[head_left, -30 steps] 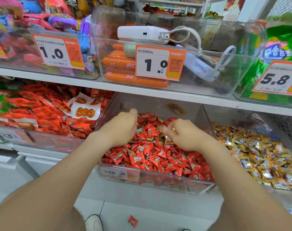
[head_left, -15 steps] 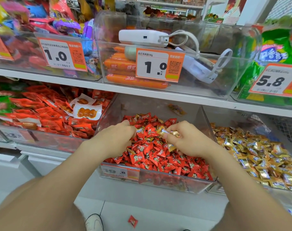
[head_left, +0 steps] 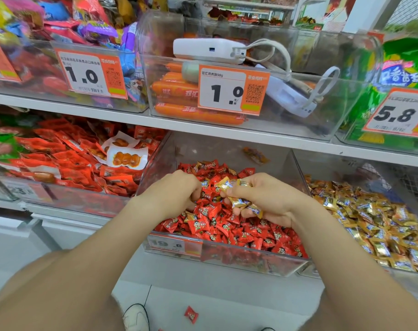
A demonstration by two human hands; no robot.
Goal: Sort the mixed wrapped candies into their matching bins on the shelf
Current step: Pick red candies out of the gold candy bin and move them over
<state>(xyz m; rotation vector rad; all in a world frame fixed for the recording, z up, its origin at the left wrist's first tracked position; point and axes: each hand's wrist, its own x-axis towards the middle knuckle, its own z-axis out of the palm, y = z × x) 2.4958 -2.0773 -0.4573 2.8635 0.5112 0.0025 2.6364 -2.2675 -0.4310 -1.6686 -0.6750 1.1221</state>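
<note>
A clear bin (head_left: 227,258) on the lower shelf holds a heap of red wrapped candies (head_left: 229,225) with a few gold ones mixed in. My right hand (head_left: 263,199) hovers over the heap and holds several gold wrapped candies (head_left: 239,201) in its curled fingers. My left hand (head_left: 177,192) reaches into the red heap with its fingers curled down among the wrappers; what they hold is hidden. To the right stands a bin of gold wrapped candies (head_left: 375,218).
A bin of red snack packs (head_left: 67,161) sits to the left. The upper shelf carries a bin of orange sausages (head_left: 177,91) with a white power bank (head_left: 208,50) and cable. One red candy (head_left: 190,314) lies on the floor beside my shoe (head_left: 135,316).
My right hand has gathered more gold candies and lifted a little off the heap. My left hand has drawn back towards me and dug into the red candies.
</note>
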